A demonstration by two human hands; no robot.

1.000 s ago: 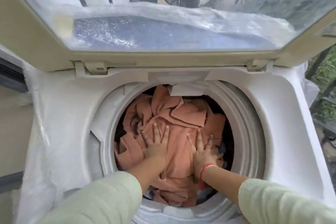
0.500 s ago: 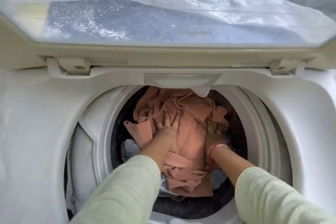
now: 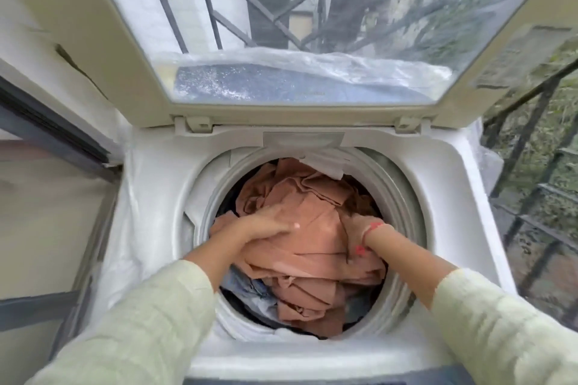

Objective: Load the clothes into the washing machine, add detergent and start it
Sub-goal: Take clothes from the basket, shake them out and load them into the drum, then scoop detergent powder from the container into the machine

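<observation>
- Clothes (image 3: 312,247), mostly a salmon-pink bundle, sit heaped in the drum (image 3: 403,197) of the top-loading washing machine (image 3: 463,197). A blue garment (image 3: 250,286) shows beneath them at the near left.
- On the heap, the left hand (image 3: 270,223) lies palm-down with its fingers laid out fairly straight and grips nothing. It is probably pressing the bundle lower so it settles inside the drum.
- At the heap's right side, the right hand (image 3: 356,223) is sunk among the folds, and only the wrist with its red thread band (image 3: 373,227) is plain. Whether it clutches cloth or merely pushes, I cannot tell.
- Behind the drum, the lid (image 3: 131,40) stands raised, leaving both arms free to reach in.
- Clear plastic film (image 3: 140,228) covers the machine's top, likely as protection.
- Loading looks nearly done. No detergent is in view, so adding it and starting the machine remain.
</observation>
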